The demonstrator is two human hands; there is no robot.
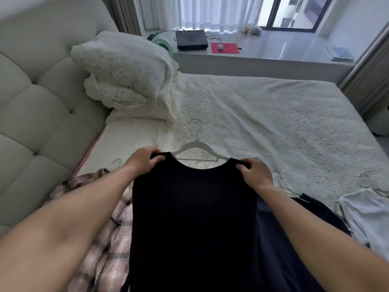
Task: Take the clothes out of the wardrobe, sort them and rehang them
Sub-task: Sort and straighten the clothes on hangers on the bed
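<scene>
A black sleeveless top (193, 218) hangs spread out in front of me over the bed. My left hand (143, 160) pinches its left shoulder strap and my right hand (253, 172) pinches its right shoulder strap. Just beyond the neckline a white hanger (196, 147) with a metal hook lies flat on the bed cover. A pink plaid shirt (105, 224) lies under my left forearm. A dark garment (294, 239) lies under my right forearm, and a white garment (366, 213) lies at the right edge.
The bed cover (273, 123) stretches ahead, with piled pillows (126, 76) at the padded headboard (35, 98) on the left. More hangers (282, 182) lie near my right hand. A window ledge (273, 51) behind holds a black device, a red mat and a fan.
</scene>
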